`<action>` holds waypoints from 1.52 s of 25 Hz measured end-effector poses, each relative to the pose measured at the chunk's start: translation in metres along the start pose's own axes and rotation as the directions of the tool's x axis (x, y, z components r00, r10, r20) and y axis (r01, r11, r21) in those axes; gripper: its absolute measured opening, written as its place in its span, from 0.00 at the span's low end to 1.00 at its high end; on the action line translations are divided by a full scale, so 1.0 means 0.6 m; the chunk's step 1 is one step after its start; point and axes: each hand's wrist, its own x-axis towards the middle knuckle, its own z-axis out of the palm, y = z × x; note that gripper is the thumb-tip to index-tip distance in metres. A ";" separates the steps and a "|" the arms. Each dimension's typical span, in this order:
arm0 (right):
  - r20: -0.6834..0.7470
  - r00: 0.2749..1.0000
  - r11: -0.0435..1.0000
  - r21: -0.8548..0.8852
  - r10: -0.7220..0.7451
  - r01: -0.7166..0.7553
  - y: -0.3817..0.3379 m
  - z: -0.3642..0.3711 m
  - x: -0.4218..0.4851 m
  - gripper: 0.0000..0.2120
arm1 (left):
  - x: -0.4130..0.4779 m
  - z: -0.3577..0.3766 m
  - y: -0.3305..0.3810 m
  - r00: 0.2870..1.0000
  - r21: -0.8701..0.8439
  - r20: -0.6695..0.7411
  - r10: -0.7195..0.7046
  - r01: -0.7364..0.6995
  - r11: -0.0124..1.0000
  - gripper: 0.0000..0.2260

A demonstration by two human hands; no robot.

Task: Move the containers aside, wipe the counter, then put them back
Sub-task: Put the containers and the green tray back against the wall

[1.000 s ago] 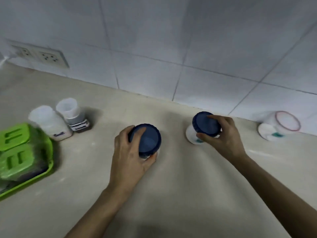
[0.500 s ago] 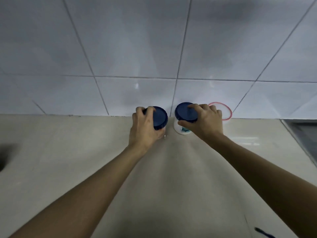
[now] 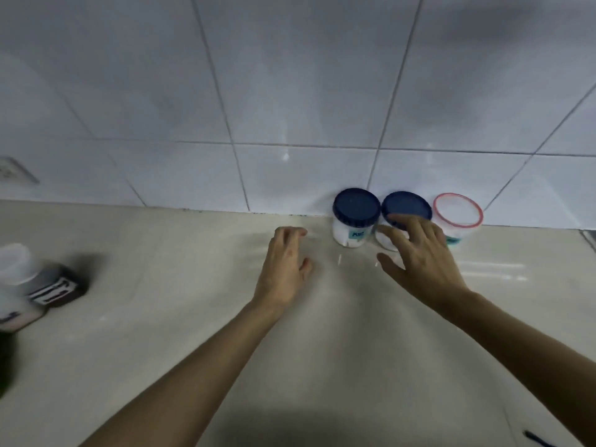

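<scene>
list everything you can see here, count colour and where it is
blue-lidded jars: 2, white bodies with dark blue lids, side by side against the wall at the back right; the right one is partly behind the right hand
red-rimmed container: 1, clear with a red rim, just right of the jars by the wall
small bottles: 2, pale caps, one with dark contents, blurred at the left edge
counter: 1, beige
tiled wall: 1, white
wall socket: 1, white, far left on the wall
dark blue mark: 1, bottom right corner, too small to identify
left hand: 1, empty, open
right hand: 1, empty, fingers spread in front of the right jar
</scene>
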 end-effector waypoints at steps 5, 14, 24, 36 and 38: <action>0.158 0.930 0.940 0.134 -0.332 0.313 -0.181 0.032 0.035 0.20 | -0.114 -0.165 -0.157 0.991 0.281 0.030 0.133 -0.136 0.950 0.17; 0.195 0.894 0.860 0.415 -0.404 0.298 -0.614 0.052 0.245 0.32 | -0.198 -0.506 -0.373 0.992 0.598 -0.125 0.031 0.050 0.800 0.18; 0.193 0.849 0.770 0.551 -0.492 0.321 -0.796 0.082 0.293 0.24 | -0.223 -0.557 -0.457 0.979 0.389 -0.068 -0.190 0.202 0.899 0.24; 0.126 0.985 0.966 0.244 -0.118 0.084 -0.317 0.012 0.214 0.27 | -0.044 -0.411 -0.184 0.894 0.268 0.445 0.058 -0.195 0.943 0.20; 0.079 0.996 0.981 0.191 -0.045 0.030 -0.246 0.005 0.215 0.26 | -0.001 -0.355 -0.141 0.906 0.183 0.409 0.107 -0.197 0.963 0.20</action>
